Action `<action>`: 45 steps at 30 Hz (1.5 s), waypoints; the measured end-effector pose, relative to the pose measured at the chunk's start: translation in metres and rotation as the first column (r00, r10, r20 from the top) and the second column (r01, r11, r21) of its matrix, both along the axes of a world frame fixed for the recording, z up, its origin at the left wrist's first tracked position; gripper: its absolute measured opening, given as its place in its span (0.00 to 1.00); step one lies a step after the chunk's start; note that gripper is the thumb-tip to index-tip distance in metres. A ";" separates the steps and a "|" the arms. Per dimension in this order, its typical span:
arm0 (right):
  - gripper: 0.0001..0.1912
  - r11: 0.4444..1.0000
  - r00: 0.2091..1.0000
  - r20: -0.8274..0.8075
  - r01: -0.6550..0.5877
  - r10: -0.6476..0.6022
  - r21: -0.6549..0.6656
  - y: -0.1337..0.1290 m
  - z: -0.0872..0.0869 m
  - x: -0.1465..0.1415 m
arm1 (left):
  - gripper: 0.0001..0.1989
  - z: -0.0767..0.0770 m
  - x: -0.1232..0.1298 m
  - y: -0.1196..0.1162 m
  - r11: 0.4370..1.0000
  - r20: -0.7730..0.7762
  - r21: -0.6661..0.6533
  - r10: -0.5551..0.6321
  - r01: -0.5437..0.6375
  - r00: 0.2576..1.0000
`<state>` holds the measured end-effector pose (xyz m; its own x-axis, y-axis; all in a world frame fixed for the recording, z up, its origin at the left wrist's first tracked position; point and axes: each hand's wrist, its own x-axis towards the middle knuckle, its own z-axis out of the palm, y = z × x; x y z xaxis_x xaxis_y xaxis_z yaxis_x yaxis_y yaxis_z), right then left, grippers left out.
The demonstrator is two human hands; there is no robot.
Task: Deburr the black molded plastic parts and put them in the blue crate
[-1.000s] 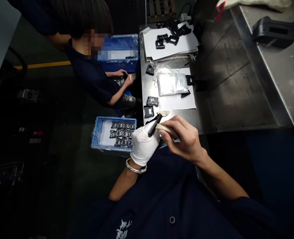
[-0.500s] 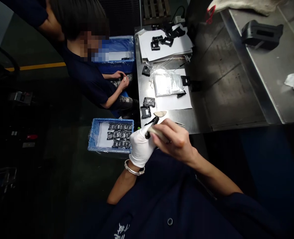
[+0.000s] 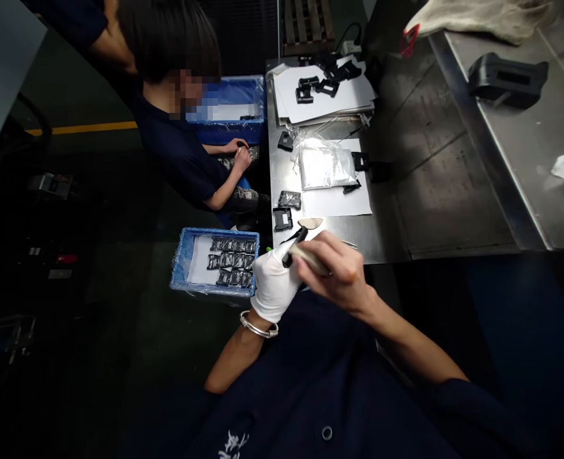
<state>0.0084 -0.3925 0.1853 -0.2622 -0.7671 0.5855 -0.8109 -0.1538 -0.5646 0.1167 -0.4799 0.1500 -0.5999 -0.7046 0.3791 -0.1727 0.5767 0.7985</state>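
My left hand (image 3: pixel 274 290), in a white glove, is closed around a small black plastic part (image 3: pixel 300 240) that sticks up above the fingers. Bare, my right hand (image 3: pixel 339 271) pinches a pale, off-white piece (image 3: pixel 314 259) against that part. What kind of piece it is, I cannot make out; the fingers cover much of it. Just beyond both hands, on the metal table (image 3: pixel 387 236), lie a black frame-like part (image 3: pixel 283 219), a film-wrapped black part (image 3: pixel 290 199) and a pale oval piece (image 3: pixel 310 223).
Left of the table, a blue bin (image 3: pixel 181 258) holds several wrapped black parts in rows. A seated co-worker (image 3: pixel 181 146) handles something small near another blue bin (image 3: pixel 229 134). A clear plastic packet (image 3: pixel 327 166) rests on white paper; more black parts (image 3: pixel 327 86) top a paper stack.
The view has shifted slightly, so the table and bins sit a little further right and lower. Both hands keep their hold, with the pale piece still against the black part.
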 end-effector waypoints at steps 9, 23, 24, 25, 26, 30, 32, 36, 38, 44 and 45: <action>0.11 0.999 0.999 -0.017 -0.046 0.046 -0.009 -0.003 -0.003 -0.002 | 0.11 -0.003 0.000 -0.001 0.996 -0.018 0.081 -0.034 0.036 0.999; 0.03 0.988 0.983 0.102 0.149 -0.153 0.044 0.003 -0.005 -0.033 | 0.14 0.022 0.005 -0.003 0.986 0.355 0.080 0.107 -0.144 0.929; 0.04 0.991 0.987 0.091 0.131 -0.134 0.037 0.002 -0.005 -0.031 | 0.15 0.022 0.005 -0.004 0.988 0.355 0.071 0.101 -0.135 0.929; 0.04 0.993 0.990 0.086 0.111 -0.113 0.031 0.001 -0.006 -0.029 | 0.15 0.021 0.005 -0.004 0.990 0.351 0.061 0.097 -0.126 0.931; 0.05 0.996 0.992 0.086 0.090 -0.092 0.027 0.000 -0.006 -0.028 | 0.14 0.021 0.005 -0.004 0.992 0.342 0.049 0.093 -0.117 0.935; 0.07 0.999 0.993 0.110 0.028 -0.031 0.030 -0.004 -0.007 -0.021 | 0.12 0.019 0.006 -0.004 0.996 0.275 0.045 0.060 -0.076 0.960; 0.07 1.000 0.994 0.112 0.016 -0.019 0.024 -0.007 -0.007 -0.017 | 0.12 0.018 0.007 -0.004 0.997 0.243 0.054 0.037 -0.052 0.969; 0.08 1.000 0.996 0.090 -0.014 0.012 0.025 -0.012 -0.007 -0.007 | 0.10 0.014 0.010 -0.006 0.998 0.197 0.061 0.016 -0.029 0.980; 0.07 0.998 0.996 0.073 -0.051 0.048 0.032 -0.014 -0.007 -0.003 | 0.10 0.011 0.011 -0.007 0.998 0.164 0.070 -0.009 -0.003 0.986; 0.07 0.997 0.995 0.062 -0.079 0.078 0.024 -0.014 -0.003 0.003 | 0.11 0.000 0.012 -0.010 0.991 0.076 0.133 -0.023 0.012 0.997; 0.08 0.994 0.993 0.063 -0.106 0.104 0.035 -0.013 -0.001 0.004 | 0.12 0.000 0.011 -0.010 0.986 0.059 0.164 -0.033 0.023 0.998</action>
<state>0.0128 -0.4052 0.1841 -0.2136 -0.8139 0.5404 -0.7550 -0.2136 -0.6200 0.1279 -0.4903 0.1496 -0.6388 -0.7366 0.2222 -0.2097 0.4446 0.8708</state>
